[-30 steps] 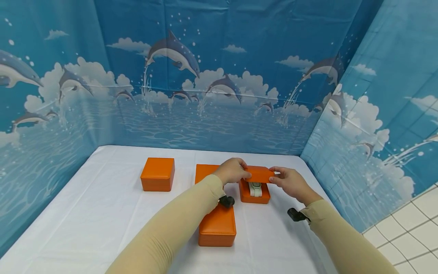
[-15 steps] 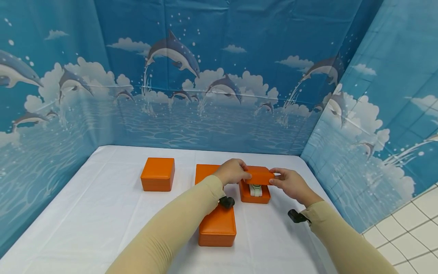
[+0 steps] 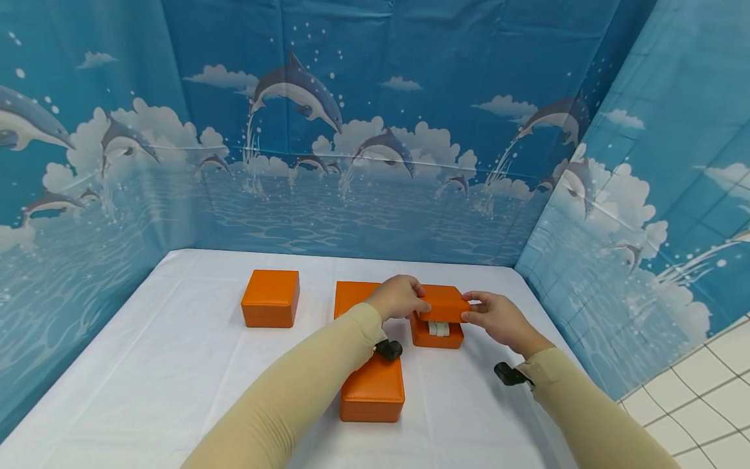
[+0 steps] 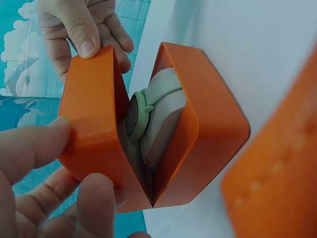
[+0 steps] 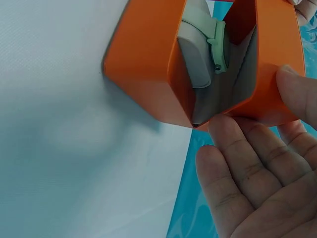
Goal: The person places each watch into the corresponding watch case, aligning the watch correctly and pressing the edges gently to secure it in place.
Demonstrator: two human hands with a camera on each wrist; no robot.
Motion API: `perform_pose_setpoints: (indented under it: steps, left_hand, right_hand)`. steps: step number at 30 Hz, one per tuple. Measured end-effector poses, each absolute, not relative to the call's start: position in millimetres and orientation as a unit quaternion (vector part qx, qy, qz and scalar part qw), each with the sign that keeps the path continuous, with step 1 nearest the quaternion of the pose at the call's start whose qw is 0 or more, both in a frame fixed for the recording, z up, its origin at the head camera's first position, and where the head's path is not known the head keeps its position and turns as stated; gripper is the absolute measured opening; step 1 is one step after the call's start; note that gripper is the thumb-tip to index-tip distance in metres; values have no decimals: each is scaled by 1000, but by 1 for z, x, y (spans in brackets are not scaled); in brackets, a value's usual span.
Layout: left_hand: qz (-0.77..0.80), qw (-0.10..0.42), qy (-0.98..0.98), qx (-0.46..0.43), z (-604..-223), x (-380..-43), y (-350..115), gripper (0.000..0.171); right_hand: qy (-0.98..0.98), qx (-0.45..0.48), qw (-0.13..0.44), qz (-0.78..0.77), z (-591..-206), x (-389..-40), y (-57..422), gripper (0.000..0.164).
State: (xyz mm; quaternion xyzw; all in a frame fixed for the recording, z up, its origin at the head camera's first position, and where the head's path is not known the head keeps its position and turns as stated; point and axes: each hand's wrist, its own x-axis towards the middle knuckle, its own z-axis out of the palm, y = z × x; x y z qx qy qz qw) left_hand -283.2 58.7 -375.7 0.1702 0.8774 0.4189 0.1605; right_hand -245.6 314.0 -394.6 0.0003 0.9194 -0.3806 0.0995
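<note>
An orange watch box stands partly open at the right of the table, its lid [image 3: 443, 302] tilted over the base [image 3: 436, 342]. My left hand [image 3: 398, 297] holds the lid's left side between thumb and fingers. At the right side, my right hand [image 3: 498, 317] pinches the lid, with the thumb [image 5: 297, 94] on its outer face. Inside the base, a pale green wristwatch [image 4: 139, 115] with a round dark face is strapped around a light cushion [image 5: 195, 54]. The lid hides most of the watch in the head view.
An orange box [image 3: 271, 299] stands at the back left of the white-covered table [image 3: 176, 365]. Two more orange boxes, a far one [image 3: 354, 294] and a near one [image 3: 372, 391], lie beneath and beside my left forearm. A dolphin-print curtain [image 3: 351, 195] surrounds the table.
Both hands have swung the lid down toward the base, and less of the watch shows in the head view. The other boxes have stayed in place.
</note>
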Motion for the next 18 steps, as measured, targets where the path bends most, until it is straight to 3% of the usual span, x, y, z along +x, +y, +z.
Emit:
perform_pose_setpoints:
  steps: [18]
  left_hand:
    - [367,187,893,181,-378,-279,60,27]
  right_hand:
    - [918,13,112,-381,-405,-245,315,52]
